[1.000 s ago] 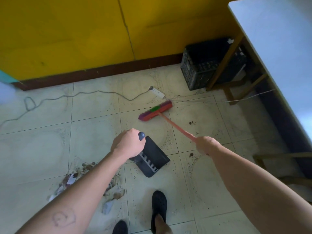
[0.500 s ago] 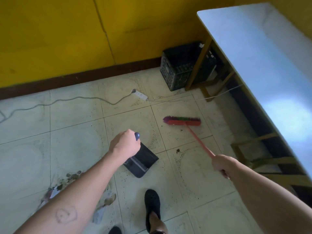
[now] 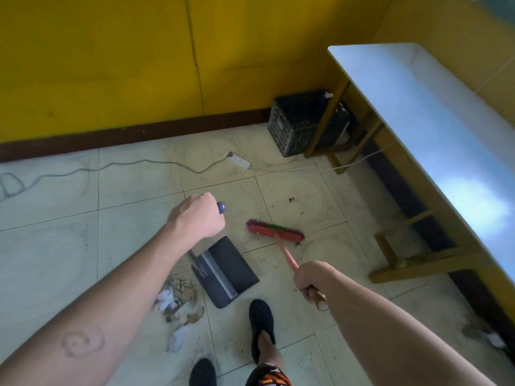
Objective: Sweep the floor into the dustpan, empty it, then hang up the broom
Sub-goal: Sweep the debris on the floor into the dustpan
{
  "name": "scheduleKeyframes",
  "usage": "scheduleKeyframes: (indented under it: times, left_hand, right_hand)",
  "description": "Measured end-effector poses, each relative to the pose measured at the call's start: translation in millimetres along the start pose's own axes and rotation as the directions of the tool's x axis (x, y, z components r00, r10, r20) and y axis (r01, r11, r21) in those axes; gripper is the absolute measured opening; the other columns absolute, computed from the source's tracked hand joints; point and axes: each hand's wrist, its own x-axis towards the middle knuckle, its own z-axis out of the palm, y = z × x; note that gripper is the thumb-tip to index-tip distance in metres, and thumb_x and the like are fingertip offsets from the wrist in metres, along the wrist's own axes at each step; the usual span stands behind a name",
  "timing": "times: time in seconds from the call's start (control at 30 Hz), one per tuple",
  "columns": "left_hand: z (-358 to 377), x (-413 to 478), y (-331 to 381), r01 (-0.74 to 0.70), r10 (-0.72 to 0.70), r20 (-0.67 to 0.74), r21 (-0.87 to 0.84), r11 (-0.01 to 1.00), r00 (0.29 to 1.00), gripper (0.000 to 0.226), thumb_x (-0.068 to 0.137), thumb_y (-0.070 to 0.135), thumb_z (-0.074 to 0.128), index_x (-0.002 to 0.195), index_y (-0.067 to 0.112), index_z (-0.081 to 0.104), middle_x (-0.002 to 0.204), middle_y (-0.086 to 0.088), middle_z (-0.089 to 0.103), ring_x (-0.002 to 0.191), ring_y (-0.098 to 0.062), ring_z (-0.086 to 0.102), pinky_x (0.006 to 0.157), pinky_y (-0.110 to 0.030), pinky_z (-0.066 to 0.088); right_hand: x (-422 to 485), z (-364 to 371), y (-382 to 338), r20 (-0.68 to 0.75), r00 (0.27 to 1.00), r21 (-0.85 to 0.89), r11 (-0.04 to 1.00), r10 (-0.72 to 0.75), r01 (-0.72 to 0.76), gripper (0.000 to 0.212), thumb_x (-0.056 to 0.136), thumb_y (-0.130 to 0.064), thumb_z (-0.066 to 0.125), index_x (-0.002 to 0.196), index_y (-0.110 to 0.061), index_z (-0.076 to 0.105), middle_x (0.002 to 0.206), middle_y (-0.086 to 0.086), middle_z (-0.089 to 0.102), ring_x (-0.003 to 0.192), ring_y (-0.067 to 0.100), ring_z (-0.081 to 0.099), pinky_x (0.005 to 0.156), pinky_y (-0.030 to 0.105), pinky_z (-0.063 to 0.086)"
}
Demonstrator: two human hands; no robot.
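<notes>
First, cable (image 3: 83,169): grey, lying loose on the tiled floor (image 3: 55,246), at 10 o'clock from the left hand.
litter pile (image 3: 178,299): paper scraps and brown bits on the floor, at 8 o'clock from the dustpan, just beside its left edge.
left hand (image 3: 199,215): fist wrapped round the dustpan's handle; the blue handle tip pokes out at the fist's 3 o'clock.
dustpan (image 3: 225,271): dark, low over the tiles at 5 o'clock from the left hand; whether it touches the floor cannot be told.
power strip (image 3: 239,160): white, at 12 o'clock from the dustpan.
broom (image 3: 274,232): red head down on the floor at 1 o'clock from the dustpan, near but apart; pink handle slants toward 5 o'clock.
right hand (image 3: 312,278): clamped on the broom handle, at 3 o'clock from the dustpan.
crate (image 3: 301,123): black, by the yellow wall, at 1 o'clock from the broom head.
surface (image 3: 418,121): pale top, wooden legs, far right.
</notes>
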Motion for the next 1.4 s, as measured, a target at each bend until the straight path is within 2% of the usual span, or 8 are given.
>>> scheduleKeyframes:
  times: [0.13,0.2,0.3,0.4,0.6,0.9,1.2,1.4]
  left_hand:
    - [-13,-36,-33,-0.036,0.036,0.002,0.016,0.999,0.999,0.029,0.095,0.034,0.05,0.096,0.006,0.057,0.075,-0.007,0.057,0.071,-0.027,0.059,0.063,-0.033,0.045]
    - [-16,-51,-45,-0.053,0.053,0.0,0.029,0.998,0.999,0.03,0.095,0.034,0.05,0.093,0.005,0.058,0.076,-0.008,0.058,0.069,-0.026,0.059,0.061,-0.033,0.045]
    - [-19,-69,-59,-0.064,0.064,0.0,0.057,0.996,0.998,0.026,0.094,0.032,0.051,0.09,0.007,0.057,0.075,-0.007,0.056,0.063,-0.022,0.054,0.059,-0.033,0.042]
    - [-19,-78,-68,-0.065,0.065,0.007,0.07,0.995,0.998,0.026,0.094,0.032,0.051,0.089,0.007,0.058,0.073,-0.006,0.055,0.06,-0.02,0.051,0.058,-0.032,0.04]
    - [-13,-78,-69,-0.053,0.054,-0.013,0.076,0.996,0.998,0.027,0.095,0.032,0.05,0.085,0.008,0.058,0.074,-0.005,0.056,0.058,-0.018,0.051,0.052,-0.029,0.036]
    - [10,-42,-5,-0.017,0.014,0.055,0.048,0.999,0.998,0.026,0.096,0.031,0.049,0.085,0.008,0.054,0.074,-0.006,0.057,0.06,-0.021,0.052,0.058,-0.031,0.042]
    - [21,31,108,-0.007,0.006,0.077,0.002,1.0,0.997,0.021,0.095,0.029,0.05,0.084,0.011,0.055,0.073,-0.003,0.056,0.059,-0.016,0.05,0.056,-0.029,0.038]
    - [29,65,156,0.024,-0.024,0.106,0.002,1.0,0.994,0.02,0.092,0.025,0.052,0.077,0.012,0.053,0.071,-0.003,0.057,0.058,-0.017,0.052,0.05,-0.026,0.035]
  right_hand:
    - [-49,31,-19,0.065,0.994,0.007,0.996,-0.088,0.088,0.058,0.093,-0.001,0.038,0.148,-0.009,0.021,0.046,0.007,0.044,0.024,0.008,0.031,0.033,0.018,0.034]
    - [-55,32,-18,0.128,0.986,0.061,0.993,-0.104,0.097,0.031,0.095,-0.008,0.042,0.125,-0.008,0.048,0.054,0.005,0.044,0.03,0.006,0.032,0.03,0.016,0.03]
    - [-65,22,-11,0.285,0.947,0.272,0.96,-0.149,0.069,0.011,0.093,-0.008,0.042,0.096,-0.005,0.052,0.052,-0.002,0.043,0.035,0.005,0.037,0.032,0.014,0.032]
    - [-79,16,7,0.296,0.928,0.446,0.892,-0.228,0.077,0.023,0.098,-0.011,0.04,0.078,-0.01,0.051,0.048,-0.004,0.04,0.029,0.006,0.038,0.027,0.016,0.034]
    - [-88,-2,50,0.156,0.958,0.629,0.771,-0.242,0.093,0.03,0.1,-0.015,0.042,0.071,-0.009,0.049,0.047,-0.003,0.04,0.027,0.006,0.036,0.026,0.014,0.033]
    - [-32,-58,80,-0.062,0.994,0.505,0.857,-0.088,0.108,0.015,0.096,-0.003,0.045,0.081,-0.007,0.046,0.042,0.001,0.042,0.026,0.009,0.037,0.029,0.017,0.035]
    - [32,-155,123,-0.267,0.964,0.433,0.894,0.006,0.115,0.05,0.097,-0.007,0.038,0.048,-0.005,0.042,0.027,0.003,0.04,0.02,0.013,0.037,0.036,0.022,0.034]
    - [70,-213,139,-0.405,0.913,0.43,0.89,0.042,0.15,0.038,0.091,-0.005,0.045,0.054,-0.016,0.045,0.042,0.01,0.048,0.038,0.019,0.04,0.041,0.025,0.038]
